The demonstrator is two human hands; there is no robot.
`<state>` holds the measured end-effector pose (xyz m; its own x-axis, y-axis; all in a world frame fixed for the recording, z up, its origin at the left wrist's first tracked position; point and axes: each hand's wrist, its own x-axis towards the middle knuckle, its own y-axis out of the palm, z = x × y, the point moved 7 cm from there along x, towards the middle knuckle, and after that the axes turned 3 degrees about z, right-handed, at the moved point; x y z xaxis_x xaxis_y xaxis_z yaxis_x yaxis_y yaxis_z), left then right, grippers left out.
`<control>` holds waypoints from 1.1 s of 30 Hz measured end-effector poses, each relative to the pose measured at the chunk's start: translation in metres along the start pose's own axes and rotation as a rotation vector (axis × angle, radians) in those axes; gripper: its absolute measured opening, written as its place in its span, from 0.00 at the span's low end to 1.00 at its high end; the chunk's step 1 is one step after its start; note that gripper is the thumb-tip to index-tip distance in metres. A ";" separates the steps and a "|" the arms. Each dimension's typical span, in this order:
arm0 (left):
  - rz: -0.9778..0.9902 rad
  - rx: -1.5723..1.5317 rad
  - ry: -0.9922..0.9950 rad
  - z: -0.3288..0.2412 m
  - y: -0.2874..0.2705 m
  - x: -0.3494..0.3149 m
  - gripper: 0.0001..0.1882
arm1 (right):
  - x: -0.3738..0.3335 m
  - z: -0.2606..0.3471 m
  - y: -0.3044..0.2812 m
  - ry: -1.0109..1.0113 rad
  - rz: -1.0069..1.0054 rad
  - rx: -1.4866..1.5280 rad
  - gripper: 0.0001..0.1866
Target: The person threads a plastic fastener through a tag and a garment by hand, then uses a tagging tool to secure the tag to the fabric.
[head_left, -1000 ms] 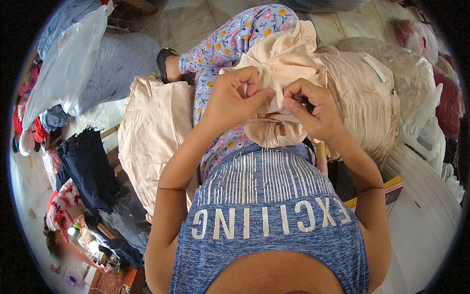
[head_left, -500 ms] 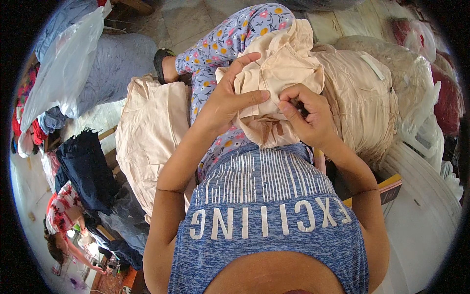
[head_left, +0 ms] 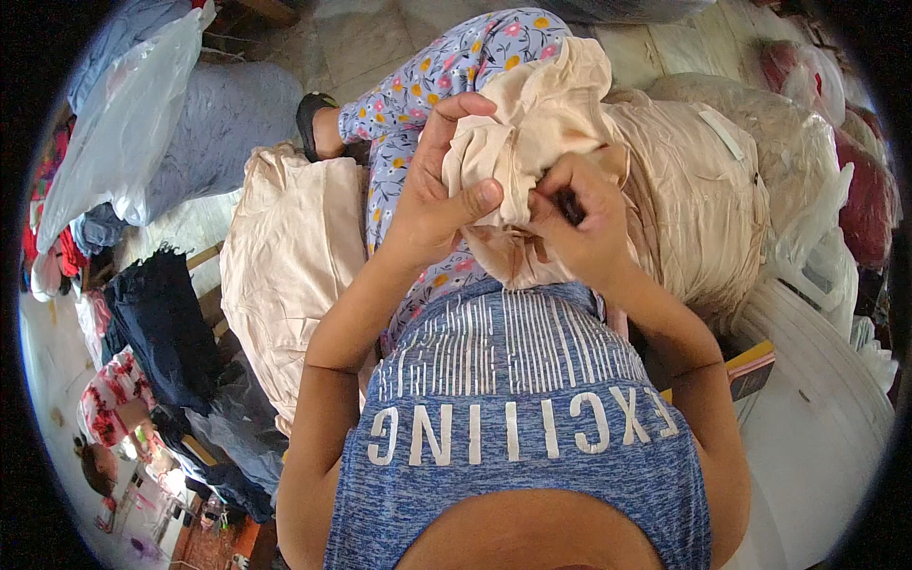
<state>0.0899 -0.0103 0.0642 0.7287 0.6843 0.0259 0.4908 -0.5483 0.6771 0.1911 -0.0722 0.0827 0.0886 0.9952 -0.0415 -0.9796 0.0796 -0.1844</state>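
Note:
A crumpled beige cloth garment (head_left: 541,119) is held up over my lap, its folds gathered between my two hands. My left hand (head_left: 432,195) grips its left side, thumb pressed on the front and the index finger raised along the upper edge. With thumb and fingertips together, my right hand (head_left: 586,217) pinches a fold near the middle. Whether anything small sits in that pinch is hidden. Below the hands, part of the garment hangs against my blue top (head_left: 503,356).
A stack of beige cloth (head_left: 294,275) lies to my left, and a bulky beige bundle (head_left: 689,199) to my right. Beyond that are plastic-wrapped bundles (head_left: 807,180). Grey-blue cloth (head_left: 233,128) and dark cloth (head_left: 166,318) lie at left. Another person (head_left: 114,404) is at lower left.
My right hand has moved slightly left, pulling the pinched fold closer to my left thumb. The left hand has shifted a little left, and the garment is more bunched.

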 end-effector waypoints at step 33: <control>-0.061 0.251 0.016 -0.015 0.004 -0.004 0.29 | 0.005 0.058 0.009 -0.219 0.181 -0.694 0.13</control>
<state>0.0818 -0.0081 0.0776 0.6877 0.7260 0.0035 0.6379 -0.6066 0.4744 0.1724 -0.0634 0.1381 -0.1715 0.9837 0.0531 -0.6301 -0.0681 -0.7736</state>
